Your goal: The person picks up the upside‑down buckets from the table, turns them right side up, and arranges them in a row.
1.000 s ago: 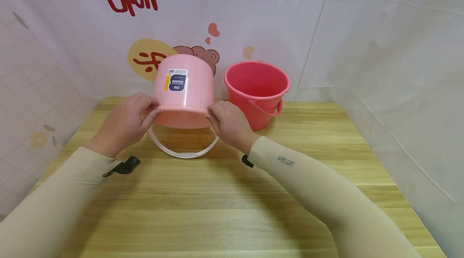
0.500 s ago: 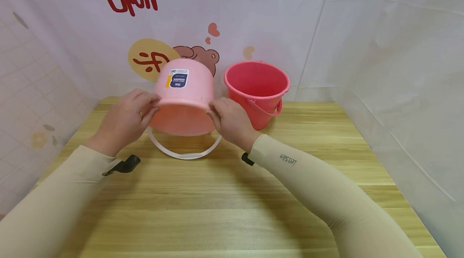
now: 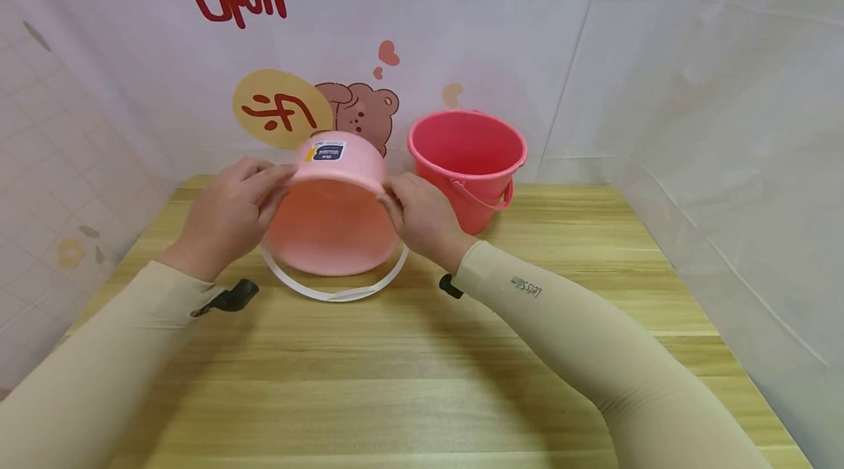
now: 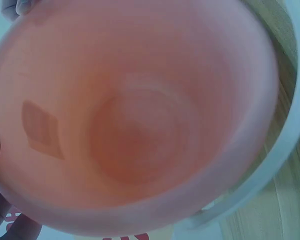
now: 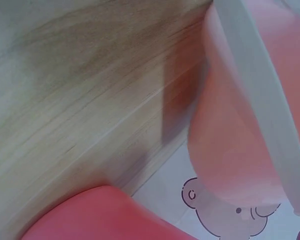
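Note:
A light pink bucket point(image 3: 330, 234) with a label on its side is tipped so that its mouth faces me, in the head view. My left hand point(image 3: 227, 209) pinches the rim at its upper left, while my right hand point(image 3: 425, 216) pinches it at the upper right. The bucket's white handle point(image 3: 339, 297) hangs below the mouth, close to the table. Its inside wall and round bottom point(image 4: 140, 137) fill the left wrist view, and nothing lies in it. From the right wrist, the bucket's outer side point(image 5: 230, 145) shows behind the handle.
A darker pink bucket point(image 3: 461, 194) stands upright on the wooden table point(image 3: 395, 381), just right of the held bucket. Behind them rises a white backdrop point(image 3: 514, 29) with red lettering and a cartoon bear. White sheets also flank the table's sides.
The light pink bucket has tilted from nearly upside down, so its bottom swings back and down and its mouth turns toward me. Both hands keep their hold on the rim.

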Action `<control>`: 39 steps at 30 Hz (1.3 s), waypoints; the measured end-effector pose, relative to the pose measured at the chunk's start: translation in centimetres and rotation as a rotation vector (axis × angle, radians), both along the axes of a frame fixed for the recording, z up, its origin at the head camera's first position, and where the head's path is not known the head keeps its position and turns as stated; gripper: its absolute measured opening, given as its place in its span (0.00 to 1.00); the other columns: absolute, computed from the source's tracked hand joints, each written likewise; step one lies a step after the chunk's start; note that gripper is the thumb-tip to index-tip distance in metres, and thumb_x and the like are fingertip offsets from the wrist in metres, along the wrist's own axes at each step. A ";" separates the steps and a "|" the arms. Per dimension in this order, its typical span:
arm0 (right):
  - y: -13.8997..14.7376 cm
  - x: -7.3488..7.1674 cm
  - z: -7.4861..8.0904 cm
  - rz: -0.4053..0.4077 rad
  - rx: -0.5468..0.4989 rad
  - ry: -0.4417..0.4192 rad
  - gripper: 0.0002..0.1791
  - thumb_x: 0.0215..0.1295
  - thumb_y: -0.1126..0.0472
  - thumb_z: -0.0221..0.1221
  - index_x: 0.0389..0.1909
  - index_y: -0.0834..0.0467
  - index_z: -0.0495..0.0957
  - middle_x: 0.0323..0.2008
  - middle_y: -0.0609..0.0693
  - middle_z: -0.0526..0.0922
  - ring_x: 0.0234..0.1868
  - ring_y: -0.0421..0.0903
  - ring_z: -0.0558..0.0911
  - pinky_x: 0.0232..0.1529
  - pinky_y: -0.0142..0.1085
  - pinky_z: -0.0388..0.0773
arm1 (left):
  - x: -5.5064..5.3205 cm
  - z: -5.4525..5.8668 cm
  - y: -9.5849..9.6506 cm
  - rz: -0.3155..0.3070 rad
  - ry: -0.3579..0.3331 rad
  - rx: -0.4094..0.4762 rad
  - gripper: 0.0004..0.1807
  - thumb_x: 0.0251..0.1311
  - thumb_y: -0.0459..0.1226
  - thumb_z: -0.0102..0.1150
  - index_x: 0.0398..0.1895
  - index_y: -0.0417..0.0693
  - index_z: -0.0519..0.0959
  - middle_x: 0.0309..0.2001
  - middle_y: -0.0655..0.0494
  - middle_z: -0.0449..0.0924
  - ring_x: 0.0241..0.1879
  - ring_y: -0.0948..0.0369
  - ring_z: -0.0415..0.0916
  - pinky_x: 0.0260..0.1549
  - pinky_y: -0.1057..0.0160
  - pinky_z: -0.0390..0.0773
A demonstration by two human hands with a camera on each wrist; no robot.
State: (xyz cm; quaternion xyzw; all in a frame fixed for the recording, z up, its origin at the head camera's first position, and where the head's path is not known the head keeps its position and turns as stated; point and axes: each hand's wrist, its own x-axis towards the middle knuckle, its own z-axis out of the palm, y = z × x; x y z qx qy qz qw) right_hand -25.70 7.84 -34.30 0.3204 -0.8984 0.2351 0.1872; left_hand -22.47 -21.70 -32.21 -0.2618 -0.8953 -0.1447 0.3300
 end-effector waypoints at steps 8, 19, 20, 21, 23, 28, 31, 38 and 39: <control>0.1 -0.3 -0.2 0.049 -0.019 0.051 0.19 0.78 0.56 0.60 0.65 0.57 0.79 0.45 0.53 0.85 0.45 0.48 0.82 0.50 0.38 0.84 | -0.1 0.1 0.1 0.011 0.008 -0.009 0.20 0.68 0.32 0.67 0.62 0.43 0.85 0.44 0.43 0.82 0.38 0.49 0.78 0.32 0.48 0.81; 0.5 -0.8 -0.4 0.096 0.089 0.263 0.26 0.77 0.57 0.61 0.73 0.48 0.76 0.37 0.53 0.82 0.31 0.46 0.76 0.33 0.33 0.78 | -0.4 0.0 0.2 0.011 0.032 -0.006 0.18 0.68 0.32 0.67 0.60 0.43 0.86 0.44 0.42 0.82 0.38 0.48 0.79 0.32 0.48 0.81; 0.5 -0.8 -0.3 0.092 0.099 0.270 0.26 0.77 0.57 0.61 0.73 0.49 0.76 0.36 0.53 0.82 0.31 0.46 0.76 0.32 0.33 0.78 | -0.4 0.0 0.2 0.012 0.033 -0.004 0.18 0.68 0.32 0.66 0.60 0.43 0.86 0.44 0.42 0.82 0.38 0.48 0.79 0.32 0.48 0.81; 0.4 -0.7 -0.2 0.090 0.105 0.278 0.26 0.76 0.58 0.61 0.73 0.49 0.76 0.36 0.53 0.82 0.30 0.46 0.76 0.31 0.33 0.77 | -0.4 0.0 0.2 0.015 0.035 0.001 0.18 0.68 0.32 0.66 0.61 0.43 0.85 0.44 0.42 0.83 0.39 0.47 0.79 0.32 0.47 0.81; 0.3 -0.7 0.1 0.089 0.113 0.299 0.26 0.75 0.59 0.62 0.73 0.50 0.76 0.35 0.53 0.82 0.29 0.46 0.76 0.29 0.34 0.77 | -0.4 0.0 0.2 0.018 0.037 0.016 0.19 0.69 0.33 0.66 0.61 0.43 0.85 0.45 0.41 0.83 0.40 0.47 0.79 0.33 0.47 0.81; 0.2 -0.9 0.5 0.081 0.086 0.334 0.27 0.73 0.61 0.63 0.71 0.53 0.77 0.35 0.54 0.82 0.28 0.46 0.76 0.28 0.35 0.78 | -0.3 0.2 0.2 0.022 0.043 0.049 0.20 0.69 0.32 0.66 0.63 0.44 0.84 0.45 0.39 0.82 0.39 0.46 0.78 0.33 0.47 0.80; 0.3 -0.9 0.7 0.080 0.060 0.327 0.27 0.72 0.62 0.62 0.72 0.54 0.77 0.35 0.54 0.82 0.29 0.46 0.77 0.28 0.35 0.79 | -0.2 0.3 0.1 0.019 0.043 0.056 0.21 0.68 0.32 0.67 0.64 0.45 0.84 0.46 0.38 0.81 0.39 0.46 0.77 0.33 0.48 0.79; 0.3 -0.9 1.6 0.072 0.040 0.277 0.28 0.73 0.62 0.60 0.73 0.55 0.75 0.36 0.54 0.82 0.30 0.47 0.78 0.29 0.35 0.80 | 0.1 0.2 -0.2 0.009 0.020 0.090 0.25 0.65 0.30 0.69 0.66 0.46 0.82 0.48 0.37 0.81 0.40 0.47 0.76 0.32 0.49 0.78; 0.3 -0.8 1.7 0.067 0.040 0.268 0.28 0.73 0.62 0.60 0.73 0.55 0.75 0.36 0.54 0.83 0.30 0.47 0.78 0.30 0.35 0.80 | 0.2 0.2 -0.3 0.012 0.016 0.096 0.26 0.65 0.30 0.69 0.67 0.46 0.82 0.49 0.37 0.81 0.40 0.46 0.77 0.32 0.48 0.78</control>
